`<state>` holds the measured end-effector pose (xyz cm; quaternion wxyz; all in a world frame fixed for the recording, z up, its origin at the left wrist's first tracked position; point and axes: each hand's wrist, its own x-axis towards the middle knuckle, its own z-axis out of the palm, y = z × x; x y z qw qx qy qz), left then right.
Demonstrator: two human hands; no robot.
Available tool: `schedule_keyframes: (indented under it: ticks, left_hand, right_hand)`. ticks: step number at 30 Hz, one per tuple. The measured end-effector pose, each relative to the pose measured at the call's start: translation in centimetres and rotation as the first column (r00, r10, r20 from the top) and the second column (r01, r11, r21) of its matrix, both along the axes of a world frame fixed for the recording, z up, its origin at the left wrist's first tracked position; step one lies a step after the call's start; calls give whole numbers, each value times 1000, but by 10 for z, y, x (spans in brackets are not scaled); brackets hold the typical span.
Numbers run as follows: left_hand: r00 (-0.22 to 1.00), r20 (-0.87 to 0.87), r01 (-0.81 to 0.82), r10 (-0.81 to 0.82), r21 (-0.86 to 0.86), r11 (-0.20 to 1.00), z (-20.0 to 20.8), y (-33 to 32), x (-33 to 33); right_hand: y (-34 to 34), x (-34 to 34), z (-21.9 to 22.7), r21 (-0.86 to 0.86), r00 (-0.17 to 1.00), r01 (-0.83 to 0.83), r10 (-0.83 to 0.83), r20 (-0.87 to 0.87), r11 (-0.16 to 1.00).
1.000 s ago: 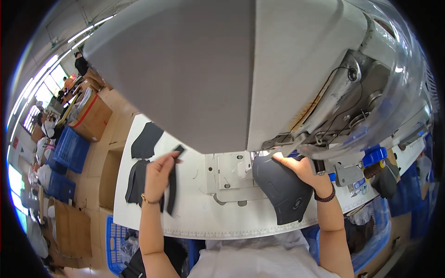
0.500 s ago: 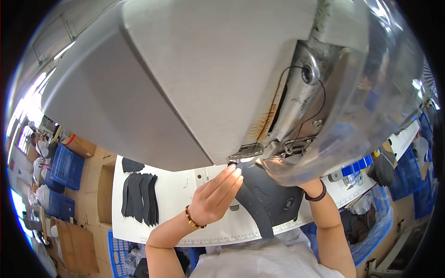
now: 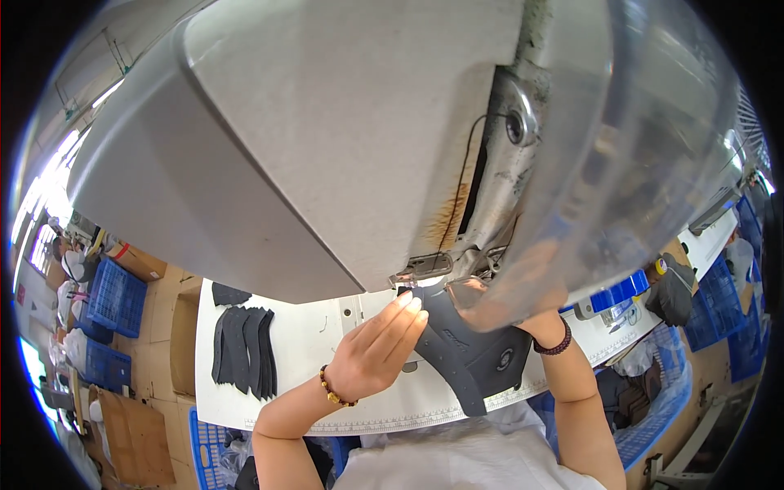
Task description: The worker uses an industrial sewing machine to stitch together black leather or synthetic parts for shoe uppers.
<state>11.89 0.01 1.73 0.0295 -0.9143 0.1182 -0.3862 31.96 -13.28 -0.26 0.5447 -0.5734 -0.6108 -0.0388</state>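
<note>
The big pale grey head of a sewing machine (image 3: 327, 139) hangs over the white table (image 3: 306, 359). Black thread runs down its front to the needle area. Beneath it lies a dark grey panel (image 3: 482, 359) with a long curved strip and small dots along its edge. My left hand (image 3: 377, 347), fingers pressed together, pinches the strip's upper end beside the needle area. Behind the clear plastic guard (image 3: 563, 212), my right hand (image 3: 535, 298) is over the panel's right side; its fingers look smeared, so their grip is unclear.
Several dark grey curved strips (image 3: 243, 351) lie at the table's left, below a small dark piece (image 3: 230, 294). A ruler strip edges the table's front. Blue baskets (image 3: 674, 388) stand under both sides. A blue object (image 3: 616, 292) sits at the right.
The machine head and guard appear shifted slightly left in view. My right hand has moved slightly up behind the guard. My left hand keeps its pinch, almost unmoved.
</note>
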Motion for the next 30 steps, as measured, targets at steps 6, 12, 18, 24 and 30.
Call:
schedule_keyframes:
  ticks: [6, 12, 18, 24, 30]
  left_hand:
    - [1000, 10, -9, 8, 70, 998, 10, 2, 2]
    - [1000, 20, -4, 2, 58, 998, 18, 6, 6]
    - [1000, 10, -1, 1, 43, 999, 16, 7, 9]
    - [1000, 3, -31, 30, 21, 999, 11, 2, 11]
    - [996, -52, -76, 74, -36, 996, 11, 6, 8]
  right_hand:
    - [-3, 8, -17, 20, 996, 16, -18, 83, 1000]
    - [5, 24, -38, 51, 989, -104, 98, 109, 993]
    - [14, 35, -44, -69, 979, -184, 177, -103, 980]
    - [19, 42, -42, -159, 938, -247, 195, -287, 956]
    - [24, 34, -30, -257, 998, -57, 59, 1, 965]
